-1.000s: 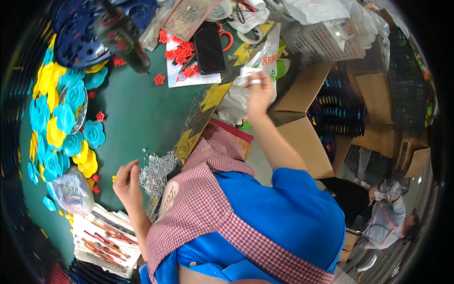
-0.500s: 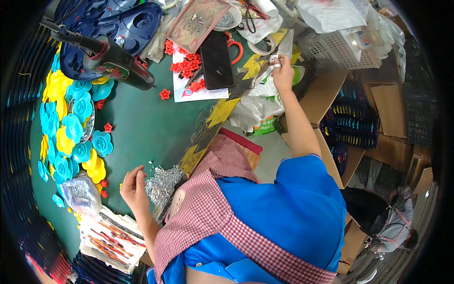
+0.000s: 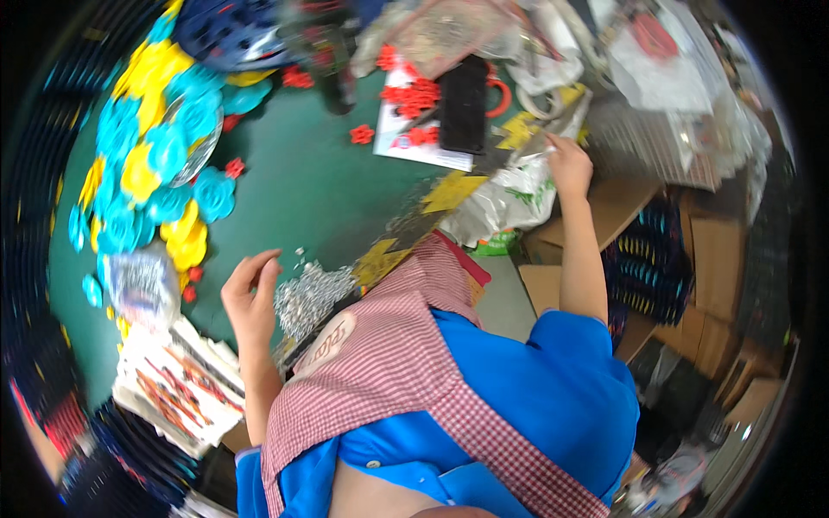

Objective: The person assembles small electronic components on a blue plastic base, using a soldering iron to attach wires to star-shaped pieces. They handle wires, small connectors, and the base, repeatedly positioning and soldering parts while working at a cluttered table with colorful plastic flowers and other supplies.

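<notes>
My left hand (image 3: 250,298) hovers over the green table's near edge, beside a heap of small silvery metal parts (image 3: 313,298). Its fingers are curled, thumb close to the index fingertip; anything pinched there is too small to make out. Reaching out to the right, my right hand (image 3: 570,166) has its fingers drawn together over a white plastic bag (image 3: 505,205) with green print. A small white piece (image 3: 550,148) shows at its fingertips, blurred. Red flower-shaped pieces (image 3: 413,97) lie on a paper sheet beside a black phone (image 3: 464,105).
Turquoise and yellow flower-shaped pieces (image 3: 168,151) crowd the table's left side. A dark upright tool (image 3: 328,65) hangs at the top, before dark blue moulded parts (image 3: 229,34). Cardboard boxes (image 3: 717,263) stand at right. A cloth pad (image 3: 177,380) lies lower left.
The view has shifted, and the tabletop things appear farther right. My right hand stays out over the bag, lower in the picture. My left hand remains by the metal heap, fingers still curled.
</notes>
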{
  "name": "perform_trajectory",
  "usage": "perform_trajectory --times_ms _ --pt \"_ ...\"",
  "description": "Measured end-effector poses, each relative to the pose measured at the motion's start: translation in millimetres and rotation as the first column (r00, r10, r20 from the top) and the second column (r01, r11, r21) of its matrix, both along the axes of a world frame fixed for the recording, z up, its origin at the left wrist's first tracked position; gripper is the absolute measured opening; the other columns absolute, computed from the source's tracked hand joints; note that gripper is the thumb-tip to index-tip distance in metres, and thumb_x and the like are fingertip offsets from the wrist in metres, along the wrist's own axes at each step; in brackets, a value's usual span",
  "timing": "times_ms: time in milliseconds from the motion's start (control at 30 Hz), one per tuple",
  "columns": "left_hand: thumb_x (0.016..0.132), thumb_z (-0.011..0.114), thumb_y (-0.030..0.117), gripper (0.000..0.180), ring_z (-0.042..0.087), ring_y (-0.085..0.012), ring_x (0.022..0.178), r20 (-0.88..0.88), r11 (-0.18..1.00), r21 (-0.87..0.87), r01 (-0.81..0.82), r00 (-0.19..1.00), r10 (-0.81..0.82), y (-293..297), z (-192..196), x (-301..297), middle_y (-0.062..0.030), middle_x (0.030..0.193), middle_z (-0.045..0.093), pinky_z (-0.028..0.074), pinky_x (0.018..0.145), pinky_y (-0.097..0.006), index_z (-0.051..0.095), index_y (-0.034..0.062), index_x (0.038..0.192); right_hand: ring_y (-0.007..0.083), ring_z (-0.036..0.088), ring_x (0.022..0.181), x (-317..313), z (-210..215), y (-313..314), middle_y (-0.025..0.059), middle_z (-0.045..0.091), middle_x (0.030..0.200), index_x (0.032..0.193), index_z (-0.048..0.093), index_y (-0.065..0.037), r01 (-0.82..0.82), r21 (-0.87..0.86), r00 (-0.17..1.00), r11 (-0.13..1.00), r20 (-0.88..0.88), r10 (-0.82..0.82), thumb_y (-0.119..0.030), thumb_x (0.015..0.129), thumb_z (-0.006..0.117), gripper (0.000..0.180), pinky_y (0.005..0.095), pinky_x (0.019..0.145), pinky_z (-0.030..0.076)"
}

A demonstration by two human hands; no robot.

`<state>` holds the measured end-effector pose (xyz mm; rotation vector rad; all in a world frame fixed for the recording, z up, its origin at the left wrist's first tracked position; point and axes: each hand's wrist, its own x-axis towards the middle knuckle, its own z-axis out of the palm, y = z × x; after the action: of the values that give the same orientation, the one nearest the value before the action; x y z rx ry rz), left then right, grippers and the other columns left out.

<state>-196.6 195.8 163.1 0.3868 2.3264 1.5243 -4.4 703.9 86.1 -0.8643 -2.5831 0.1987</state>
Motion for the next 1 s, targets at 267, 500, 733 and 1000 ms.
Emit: perform_trajectory --times_ms 267,500,733,1000 --pt "0.088 0.066 0.006 0.012 0.052 -0.0086 0.061 -0.064 0.997 -0.010 -0.081 0.995 0.080 -19.2 1.9 3.4 -0.0037 0.071 0.059 0.040 0.057 -0.025 0.073 0.0028 0.098 0.0190 0.060 0.056 -107.5 78.2 -154.2 0.0074 0.066 0.071 0.082 0.070 -0.004 -0.645 0.134 0.625 0.752 -0.475 0.620 -0.003 0.078 0.078 0.009 0.0290 0.052 0.048" --pt "0.085 0.070 0.011 0.011 0.058 -0.0182 0.062 -0.161 0.979 -0.100 -0.180 0.974 0.163 -39.7 10.2 0.3 -0.0050 0.074 0.063 0.045 0.058 -0.030 0.073 0.0069 0.094 0.0256 0.063 0.065 -250.6 51.6 -296.5 0.0077 0.065 0.079 0.088 0.069 -0.007 -0.909 -0.131 0.407 0.397 -0.497 0.766 -0.006 0.080 0.072 0.008 0.0328 0.058 0.050" --pt "0.075 0.072 0.013 0.012 0.061 -0.0179 0.082 -0.803 0.773 -0.373 -0.514 0.596 0.008 -69.6 -21.0 -33.1 0.0001 0.084 0.066 0.047 0.068 -0.032 0.072 0.0131 0.087 0.0265 0.061 0.083 -300.0 32.1 -363.0 0.0053 0.064 0.087 0.094 0.069 -0.011 -0.930 0.032 0.346 0.365 -0.252 0.904 -0.018 0.077 0.075 0.018 0.0378 0.071 0.050" --pt "0.077 0.066 0.013 0.012 0.063 -0.0149 0.084 -0.869 0.680 -0.471 -0.562 0.427 -0.250 -87.9 -35.3 -79.4 0.0039 0.088 0.070 0.047 0.072 -0.031 0.071 0.0166 0.088 0.0282 0.065 0.083 -321.7 22.3 -362.2 0.0060 0.067 0.086 0.089 0.068 -0.012 -0.933 0.011 0.356 0.360 -0.139 0.924 -0.019 0.082 0.070 0.011 0.0396 0.073 0.051"
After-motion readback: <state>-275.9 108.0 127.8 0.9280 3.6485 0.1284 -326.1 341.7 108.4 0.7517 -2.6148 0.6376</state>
